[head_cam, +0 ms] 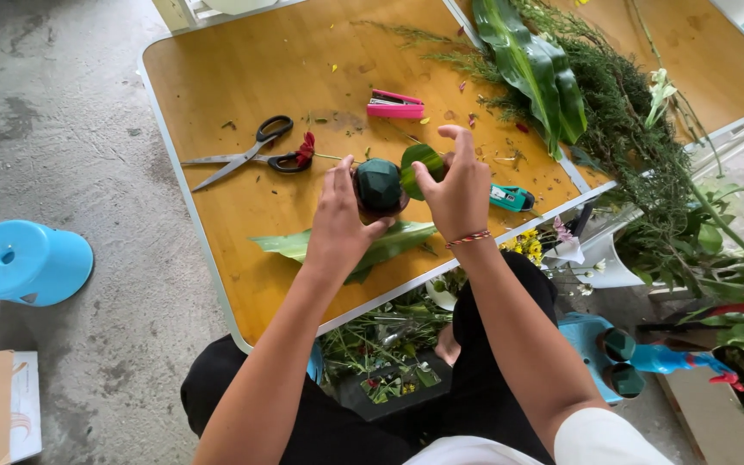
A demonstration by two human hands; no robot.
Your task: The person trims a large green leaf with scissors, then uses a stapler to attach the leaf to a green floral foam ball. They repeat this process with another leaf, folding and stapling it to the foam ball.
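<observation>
Left hand: my left hand (340,220) is curled around the near-left side of a dark green faceted foam ball (379,185), thumb and fingers partly closed and pressing on it.
Right hand: my right hand (456,191) pinches a folded green leaf (419,165) against the right side of the ball; forefinger raised, other fingers bent in. A woven bracelet (468,238) sits on that wrist.
Foam ball: held between both hands just above the wooden table (217,86), over its near half, roughly mid-width.
Folded leaf: touching the ball's far-right side, glossy, curved over on itself.
Under my hands: a long pale green leaf (389,241) lies flat on the table, running left to right, just nearer than the ball.
Scissors: black-handled scissors (247,151) lie left of the ball, blades pointing near-left, apart from my hands.
Red flower: a small red bloom (306,148) on a thin stem lies beside the scissor handles, stem running right towards the ball.
Stapler: a pink stapler (394,105) lies farther away, beyond the ball.
Small tool: a teal and black tool (511,198) lies just right of my right hand near the table edge; I cannot tell what kind.
Far right: broad green leaves (531,65) and feathery greenery (622,112) are heaped over the right part of the table.
Floor, left: an upturned blue plastic stool (23,261) stands on the concrete.
Below the table: cut stems and small yellow flowers (529,244) near my knees.
</observation>
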